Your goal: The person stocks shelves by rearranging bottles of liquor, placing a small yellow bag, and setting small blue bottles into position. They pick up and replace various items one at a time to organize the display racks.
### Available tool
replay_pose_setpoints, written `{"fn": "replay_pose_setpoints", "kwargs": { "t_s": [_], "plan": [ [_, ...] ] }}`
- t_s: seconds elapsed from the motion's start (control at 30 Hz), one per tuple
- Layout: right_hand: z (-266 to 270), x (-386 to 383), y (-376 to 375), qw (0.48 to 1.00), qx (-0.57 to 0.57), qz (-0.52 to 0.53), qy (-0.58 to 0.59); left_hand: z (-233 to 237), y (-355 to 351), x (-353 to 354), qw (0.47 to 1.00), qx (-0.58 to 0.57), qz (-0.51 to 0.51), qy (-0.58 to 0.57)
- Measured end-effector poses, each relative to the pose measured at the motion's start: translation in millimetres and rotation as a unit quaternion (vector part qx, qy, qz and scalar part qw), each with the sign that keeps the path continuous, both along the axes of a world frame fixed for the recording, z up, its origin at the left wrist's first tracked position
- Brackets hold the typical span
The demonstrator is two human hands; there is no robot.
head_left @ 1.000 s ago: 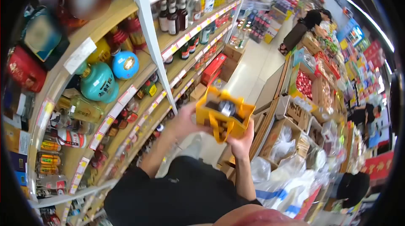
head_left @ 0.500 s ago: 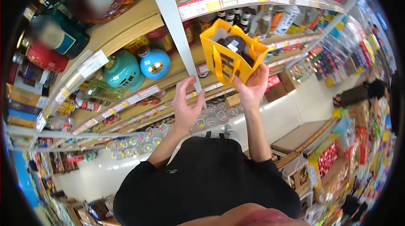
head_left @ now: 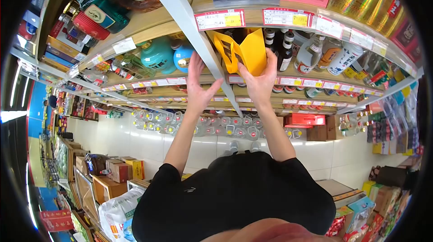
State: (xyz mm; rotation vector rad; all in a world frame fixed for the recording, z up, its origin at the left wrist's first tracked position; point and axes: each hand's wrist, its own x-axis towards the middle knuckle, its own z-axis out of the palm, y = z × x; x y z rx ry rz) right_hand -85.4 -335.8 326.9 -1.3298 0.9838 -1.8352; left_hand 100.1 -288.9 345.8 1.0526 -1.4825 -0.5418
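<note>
The right hand (head_left: pixel 260 84) is closed on the lower side of a yellow gift bag (head_left: pixel 248 52), thumb and fingers pressed to its wall. The bag sits tilted at the front edge of a store shelf (head_left: pixel 293 81), just right of the white upright (head_left: pixel 189 16) and beside dark bottles (head_left: pixel 284 54). The left hand (head_left: pixel 198 90) is spread wide and holds nothing, its fingers across the upright near a blue round jar (head_left: pixel 182 57).

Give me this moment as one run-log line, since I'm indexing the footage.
right hand: holds yellow bag | left hand: open beside it | yellow bag: tilted, in shelf bay, next to dark bottles
</note>
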Motion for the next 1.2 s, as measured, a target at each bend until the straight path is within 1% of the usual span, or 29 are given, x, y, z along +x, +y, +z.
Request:
{"fn": "replay_pose_setpoints", "kwargs": {
  "t_s": [0.07,0.17,0.2,0.3,0.43,0.53,0.67,0.73,0.93,0.97,1.0,1.03,1.07,1.13,1.2],
  "plan": [
    [-0.1,-1.8,-7.8,0.999,-0.002,0.032,-0.009,1.6,-5.5,-8.8,1.000,0.025,-0.011,0.006],
    [2.2,1.5,-13.3,0.993,-0.009,0.090,-0.069,2.1,-12.8,-12.4,0.996,0.079,-0.023,-0.024],
    [1.7,2.3,-14.2,0.994,-0.011,0.093,-0.055,-2.6,-16.3,-13.9,0.997,0.078,-0.026,0.007],
    [0.2,5.6,-13.2,0.995,-0.024,0.089,-0.021,-9.6,-20.1,-14.0,0.993,0.107,-0.027,0.035],
    [1.1,9.0,-17.7,0.997,-0.047,0.054,0.020,-12.7,-26.2,-11.5,0.987,0.081,-0.067,0.125],
    [-2.1,9.1,-22.4,0.995,-0.069,0.046,0.058,-13.5,-32.2,-6.9,0.979,0.091,-0.061,0.174],
    [2.6,13.5,-31.5,0.989,-0.093,0.046,0.110,-5.0,-31.9,-8.1,0.977,0.061,-0.064,0.195],
    [1.2,14.9,-41.6,0.985,-0.096,0.056,0.134,-2.3,-31.7,-5.4,0.978,0.060,-0.054,0.191],
    [3.8,1.2,-60.1,0.973,-0.040,0.152,0.171,-15.5,-28.0,-4.9,0.977,0.058,-0.041,0.200],
    [0.6,-1.8,-60.8,0.974,-0.033,0.156,0.163,-20.5,-25.5,-7.4,0.976,0.060,-0.036,0.208],
    [-1.7,-4.2,-60.9,0.974,-0.027,0.161,0.155,-20.3,-21.8,-12.0,0.988,0.034,-0.039,0.142],
    [-2.1,-5.8,-62.6,0.975,-0.021,0.165,0.146,-21.9,-21.8,-12.4,0.989,0.026,-0.040,0.140],
    [-3.4,-9.3,-60.4,0.972,-0.018,0.156,0.175,-23.6,-21.9,-12.3,0.989,0.017,-0.041,0.138],
    [-15.9,-3.3,-60.0,0.978,-0.026,0.135,0.159,-22.7,-13.2,-19.5,0.991,0.010,-0.030,0.128],
    [-20.5,0.3,-58.6,0.979,-0.044,0.122,0.158,-13.4,-8.2,-20.3,0.992,0.026,-0.032,0.121]
  ]
}}
